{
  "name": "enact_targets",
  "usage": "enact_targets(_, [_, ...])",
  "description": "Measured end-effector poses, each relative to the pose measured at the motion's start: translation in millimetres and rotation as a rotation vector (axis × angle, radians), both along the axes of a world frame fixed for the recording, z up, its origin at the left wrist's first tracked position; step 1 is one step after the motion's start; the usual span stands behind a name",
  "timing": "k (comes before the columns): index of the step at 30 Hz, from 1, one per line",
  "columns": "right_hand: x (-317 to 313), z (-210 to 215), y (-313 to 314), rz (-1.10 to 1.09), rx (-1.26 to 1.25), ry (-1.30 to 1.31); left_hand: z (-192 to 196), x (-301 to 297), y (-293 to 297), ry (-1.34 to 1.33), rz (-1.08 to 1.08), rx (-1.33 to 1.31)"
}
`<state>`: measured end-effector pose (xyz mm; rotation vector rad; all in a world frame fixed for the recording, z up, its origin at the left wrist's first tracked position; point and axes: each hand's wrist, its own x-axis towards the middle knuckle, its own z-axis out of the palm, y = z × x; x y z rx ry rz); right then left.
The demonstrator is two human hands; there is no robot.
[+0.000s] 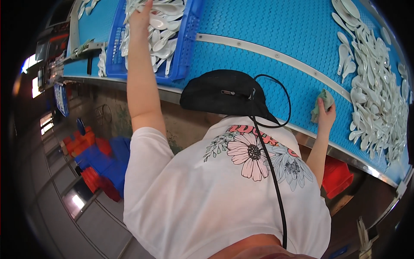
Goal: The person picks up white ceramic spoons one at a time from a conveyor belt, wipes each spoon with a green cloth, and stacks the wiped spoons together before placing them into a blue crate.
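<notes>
My left arm reaches to the top of the picture, over a blue plastic basket [184,52] heaped with white spoons [161,41]. My left hand [140,19] is among the spoons at the basket's far part. Its fingers are partly hidden at the picture's edge, so its grip is unclear. At the right, my right hand [327,115] is closed on a pale green cloth [324,100] above the blue textured conveyor surface [258,26]. Beyond the cloth, a large pile of white spoons [375,95] lies on that surface.
A pale metal strip [276,55] with screws runs across the blue surface. A black pouch [220,93] with a cable is at my front, against the table's edge. Blue crates [105,157] stand at the left, and a red container [336,177] sits below the table at right.
</notes>
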<state>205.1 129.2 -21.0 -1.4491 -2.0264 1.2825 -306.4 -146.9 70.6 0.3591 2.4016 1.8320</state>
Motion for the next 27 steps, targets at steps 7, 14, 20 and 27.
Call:
enact_targets(7, [-18.4,-18.5,-15.2,0.221,0.479,-0.269,-13.6,71.3,-58.8,0.441,0.142,-0.507])
enact_targets(14, [-15.9,-28.7,-14.9,0.196,0.621,-0.23,-33.4,206.3,-30.9,0.455,-0.399,-0.436])
enact_targets(20, [-16.6,-29.4,-15.9,0.186,0.606,-0.218,-24.6,226.7,-34.6,0.392,-0.809,-0.492])
enact_targets(27, [-14.9,-28.3,-16.6,0.17,0.6,-0.235,-26.2,242.7,-45.8,0.525,-0.952,-0.791])
